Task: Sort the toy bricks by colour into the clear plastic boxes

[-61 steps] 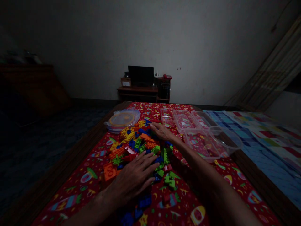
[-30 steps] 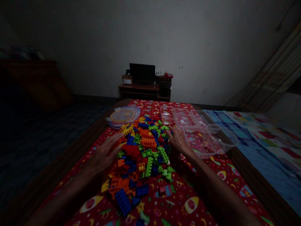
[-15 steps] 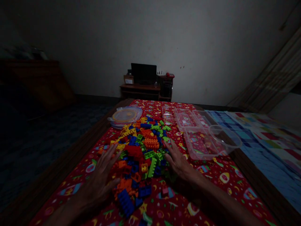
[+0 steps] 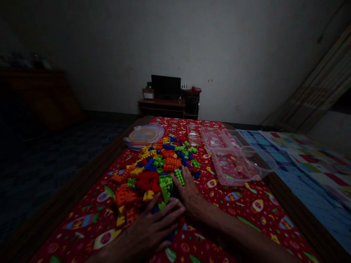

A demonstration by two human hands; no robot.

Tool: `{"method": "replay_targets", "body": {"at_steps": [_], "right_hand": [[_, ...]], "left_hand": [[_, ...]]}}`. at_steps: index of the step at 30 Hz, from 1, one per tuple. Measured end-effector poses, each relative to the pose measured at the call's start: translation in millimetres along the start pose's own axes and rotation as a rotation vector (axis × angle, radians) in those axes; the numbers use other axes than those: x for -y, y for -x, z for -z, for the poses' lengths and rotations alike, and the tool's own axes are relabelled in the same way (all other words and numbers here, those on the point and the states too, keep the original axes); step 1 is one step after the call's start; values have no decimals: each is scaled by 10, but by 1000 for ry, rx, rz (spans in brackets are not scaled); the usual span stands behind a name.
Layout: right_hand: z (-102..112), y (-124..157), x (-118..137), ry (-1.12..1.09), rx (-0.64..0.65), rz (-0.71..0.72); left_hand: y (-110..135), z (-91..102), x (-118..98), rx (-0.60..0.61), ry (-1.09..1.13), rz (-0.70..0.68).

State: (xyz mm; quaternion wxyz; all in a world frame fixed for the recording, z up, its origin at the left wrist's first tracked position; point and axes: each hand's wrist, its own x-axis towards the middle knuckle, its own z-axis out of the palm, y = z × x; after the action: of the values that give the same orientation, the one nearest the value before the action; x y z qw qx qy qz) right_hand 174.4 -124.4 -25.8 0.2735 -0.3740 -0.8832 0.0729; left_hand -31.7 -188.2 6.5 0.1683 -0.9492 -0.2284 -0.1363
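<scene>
A heap of plastic building bricks (image 4: 156,168) in red, orange, yellow, green and blue lies on a red patterned tablecloth (image 4: 246,208). My left hand (image 4: 155,226) rests flat on the near end of the heap, fingers spread toward the right. My right hand (image 4: 189,193) lies flat beside it, fingers stretched out against the green bricks at the heap's right side. The two hands nearly touch. Neither hand holds a brick.
A round lid with an orange centre (image 4: 144,136) sits at the far left of the cloth. Several clear plastic containers (image 4: 233,164) stand at the right, one a round bowl (image 4: 259,157). A checked cloth (image 4: 301,160) lies further right. A desk with a monitor (image 4: 166,87) stands at the wall.
Both hands drew inward and toward me from the sides of the heap, meeting at its near end. The bricks have been pushed closer together and further up the cloth.
</scene>
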Motion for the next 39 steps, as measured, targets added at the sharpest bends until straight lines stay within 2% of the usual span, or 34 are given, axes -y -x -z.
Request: {"method": "replay_targets", "body": {"at_steps": [2,4,7,10,12,14,18,23,26,28,31,34,36,39], "right_hand": [[56,-28,-30,-34,-9,28],[152,-56,-99,-78,-39,-15],[297,-180,-319,-119,-166,-173],[343,-410,-646,-141,-270,-348],[299,-579,-835,-163,-263,-469],[220,-734,-936,-207,-201,-522],[133,-1040,-900,-231,-124,-457],[309,-1637,-910,-97,-142,-465],[358,-2029,-1039,12,7,-419],[308,-2203,-1127,100,136,-399],[165,-2286,-1202,159,256,-393],[61,-2233,-1176,151,292,-360],[53,-2180,-1107,141,315,-317],[138,-2113,-960,118,317,-224]], "left_hand": [[-17,-111,40,-38,21,81],[-26,-145,77,-54,35,129],[-48,-77,143,-70,19,166],[-83,10,234,-58,-14,233],[-108,32,299,-46,2,286],[-129,29,358,-50,36,330],[-146,39,466,-74,83,364],[-110,183,637,-132,94,372],[-19,250,834,-210,87,460],[94,239,1026,-263,86,534],[332,128,1352,-305,105,691],[559,-39,1596,-308,139,901],[644,-136,1671,-279,175,987],[667,-214,1684,-204,228,1016]]}}
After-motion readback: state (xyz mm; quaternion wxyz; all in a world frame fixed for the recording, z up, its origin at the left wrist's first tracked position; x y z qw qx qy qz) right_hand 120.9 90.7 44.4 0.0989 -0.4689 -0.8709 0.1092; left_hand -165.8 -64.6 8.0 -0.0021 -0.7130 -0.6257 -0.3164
